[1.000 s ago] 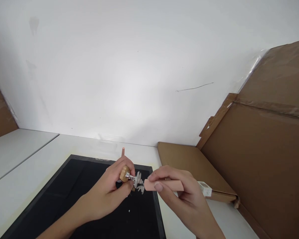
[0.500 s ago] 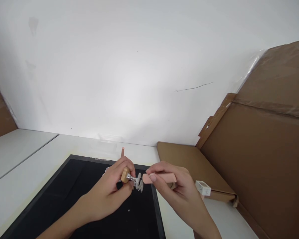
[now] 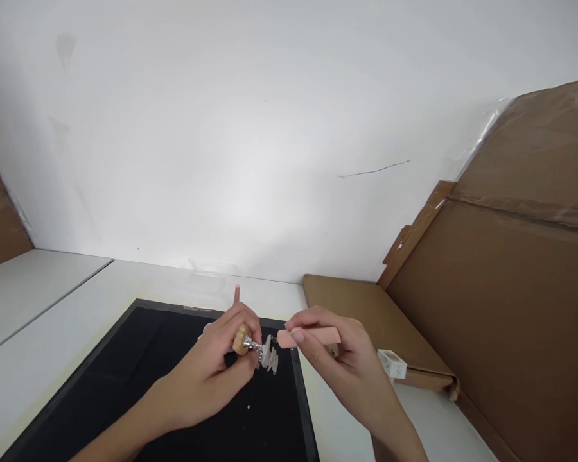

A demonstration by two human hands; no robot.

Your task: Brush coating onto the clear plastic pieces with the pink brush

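Wood forms the knob (image 3: 241, 339) in my left hand (image 3: 212, 362), with a shiny metal stem (image 3: 253, 346) leading to ragged pale layers (image 3: 270, 358) between my two hands. I'd judge the work on those layers as under way, not finished: the thin tip of my pink-handled tool (image 3: 313, 337) is at their upper edge, though I can't tell whether it touches. How much is left, I can't tell either. My left fingers curl snugly round the stem; my right hand (image 3: 340, 359) pinches the pink handle between thumb and fingers. Below my left hand lies a black mat (image 3: 125, 372) with one white crumb (image 3: 249, 407); right of my right hand, a small white block (image 3: 392, 364).
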